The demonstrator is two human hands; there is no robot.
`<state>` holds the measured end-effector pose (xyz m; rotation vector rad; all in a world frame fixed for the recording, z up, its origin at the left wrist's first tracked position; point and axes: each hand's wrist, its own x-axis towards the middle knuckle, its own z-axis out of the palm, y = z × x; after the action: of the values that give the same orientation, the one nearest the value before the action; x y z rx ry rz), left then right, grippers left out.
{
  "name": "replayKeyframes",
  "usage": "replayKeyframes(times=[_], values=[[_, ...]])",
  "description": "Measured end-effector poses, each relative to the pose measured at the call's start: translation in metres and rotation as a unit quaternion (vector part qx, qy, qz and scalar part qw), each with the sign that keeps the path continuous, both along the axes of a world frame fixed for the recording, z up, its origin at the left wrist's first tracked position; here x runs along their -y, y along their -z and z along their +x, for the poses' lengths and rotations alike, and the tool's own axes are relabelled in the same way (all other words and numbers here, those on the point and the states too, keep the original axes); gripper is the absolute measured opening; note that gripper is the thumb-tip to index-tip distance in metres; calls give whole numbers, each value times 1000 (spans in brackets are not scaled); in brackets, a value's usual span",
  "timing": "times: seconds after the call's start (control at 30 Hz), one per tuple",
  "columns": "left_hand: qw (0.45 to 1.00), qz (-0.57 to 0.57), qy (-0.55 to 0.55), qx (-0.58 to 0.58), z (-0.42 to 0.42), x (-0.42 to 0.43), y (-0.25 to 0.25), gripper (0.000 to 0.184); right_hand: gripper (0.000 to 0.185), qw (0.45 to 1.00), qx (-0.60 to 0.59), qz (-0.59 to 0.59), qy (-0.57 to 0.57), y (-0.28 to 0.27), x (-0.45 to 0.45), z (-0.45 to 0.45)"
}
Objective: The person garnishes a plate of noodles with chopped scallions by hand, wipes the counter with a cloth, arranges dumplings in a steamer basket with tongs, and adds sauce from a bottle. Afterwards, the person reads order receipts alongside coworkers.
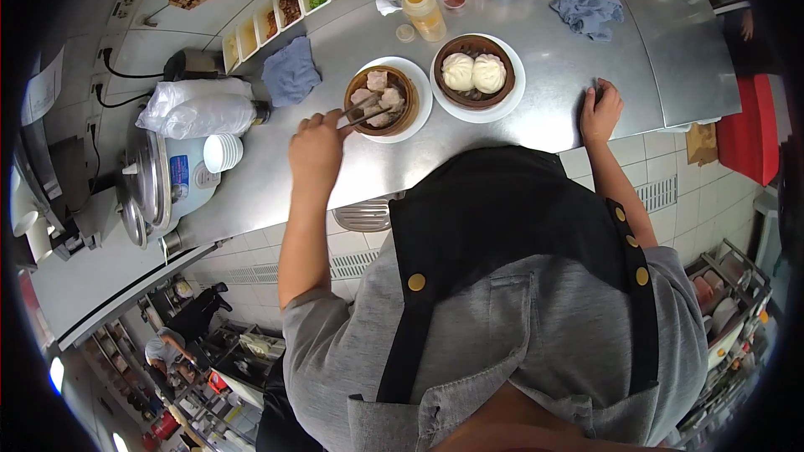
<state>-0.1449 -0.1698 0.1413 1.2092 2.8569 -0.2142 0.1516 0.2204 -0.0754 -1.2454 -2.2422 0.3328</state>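
Single head-worn camera; wide round view, dark curved edges. Faces forward and steeply down. Nearest, lower centre: wearer's grey collared shirt [473, 318], black bib apron with brass-coloured buttons [502, 201]. Beyond, across upper part: long silver metal counter [548, 71], seen from above. Upper left: pale tiled wall [155, 52].

A broad gap on the counter [553, 79] is being left between the right plate [517, 88] and the right hand [601, 113], bounded behind by a crumpled cloth [588, 14]. A narrower lane is being left between the plates and the apron [494, 192]. Passage between the right plate and the left plate [424, 88] is being closed by their nearby rims. Above the left steamer [409, 109], access is being obstructed by the tongs [362, 109] and left hand [316, 146].
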Motion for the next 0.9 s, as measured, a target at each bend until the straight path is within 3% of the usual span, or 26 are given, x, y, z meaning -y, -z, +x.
replayKeyframes(times=[0.17,0.33,0.5,0.6,0.63,0.7,0.73,0.83,0.87,0.9], values=[[996,-62,50,-50,2,-3,-35,34,32,1000,-2,-2,-8,0,2,0],[986,-137,85,-45,2,-15,-17,25,31,1000,-4,-11,1,-2,3,1],[989,-117,76,-41,-5,-4,-3,23,31,1000,0,1,-5,-1,1,2],[998,-36,55,-2,-20,23,2,18,31,1000,-2,3,-6,-2,2,1],[994,23,-2,103,-29,37,5,21,31,1000,0,0,-3,-3,3,1],[933,102,-117,325,-51,72,20,29,31,1000,6,0,-3,-2,3,1],[933,101,-119,323,-53,81,24,29,31,1000,11,2,-3,-2,3,1],[756,248,-244,554,-50,106,33,31,32,1000,8,-5,-1,-4,4,0],[757,248,-246,553,-48,113,40,31,32,1000,7,-6,-2,-4,5,0],[675,302,-257,622,-45,117,47,32,33,1000,9,-12,3,-3,5,0]])
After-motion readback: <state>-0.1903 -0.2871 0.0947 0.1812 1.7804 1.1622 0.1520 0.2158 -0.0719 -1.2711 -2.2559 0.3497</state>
